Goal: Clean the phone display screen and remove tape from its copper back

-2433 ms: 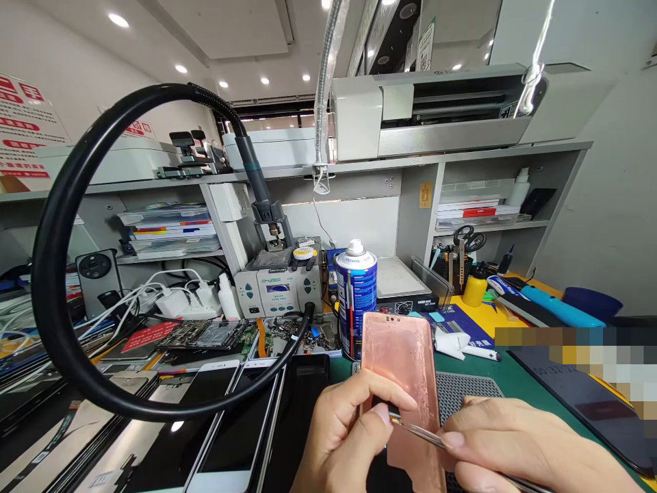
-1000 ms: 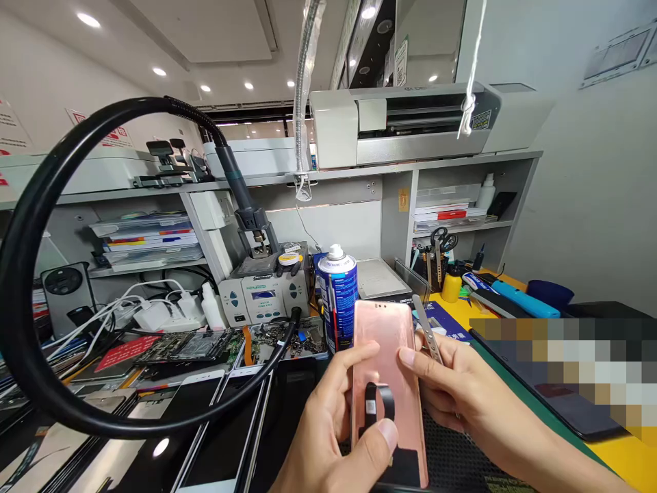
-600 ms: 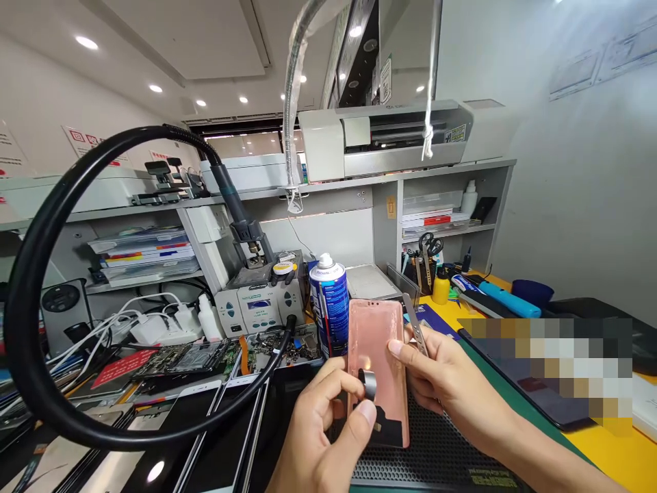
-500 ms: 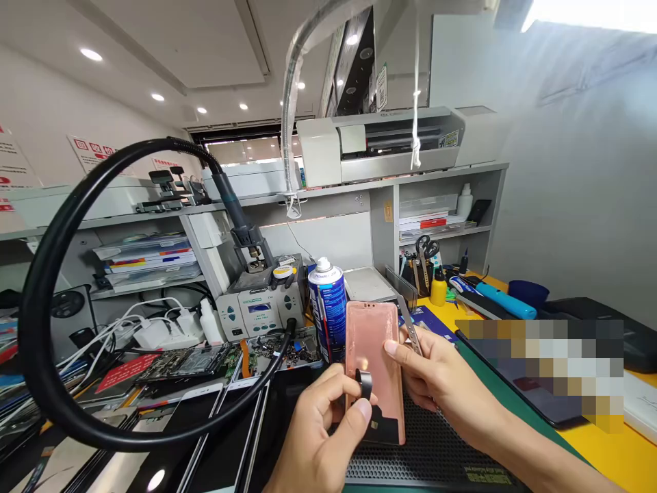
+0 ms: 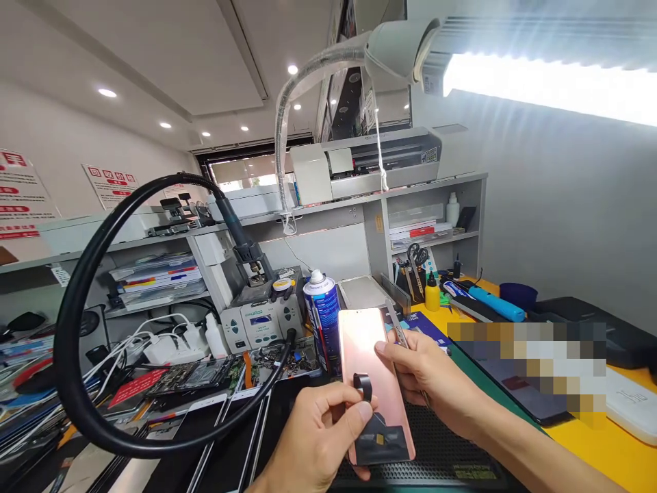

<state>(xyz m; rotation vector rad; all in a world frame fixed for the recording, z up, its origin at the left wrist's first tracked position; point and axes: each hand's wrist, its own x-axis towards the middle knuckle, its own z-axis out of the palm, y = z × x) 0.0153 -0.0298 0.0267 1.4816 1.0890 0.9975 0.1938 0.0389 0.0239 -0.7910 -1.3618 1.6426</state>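
Observation:
A copper-coloured phone screen panel point(image 5: 389, 400), its back facing me, is tilted up over the black perforated mat point(image 5: 436, 448). At its lower left, my left hand point(image 5: 323, 428) is closed on it, with thumb and forefinger by the curled black flex cable point(image 5: 363, 385). A dark strip with a small gold patch covers the panel's bottom end. My right hand point(image 5: 428, 363) grips the right edge, thumb on the back face. Also in that hand is a thin metal strip-like tool point(image 5: 394, 322) with holes, slanting upward; its exact kind I cannot tell.
A blue spray can point(image 5: 323, 318) stands just behind the panel. To the left are a hot-air station point(image 5: 261, 318), a looping black hose point(image 5: 64, 329), circuit boards and several screens. A phone point(image 5: 534, 390) lies at right. A lamp point(image 5: 513, 61) hangs above.
The panel has tipped, so light glares off its upper back and more of the dark bottom strip shows. My view has shifted, bringing the lamp into sight. Both hands keep their grip.

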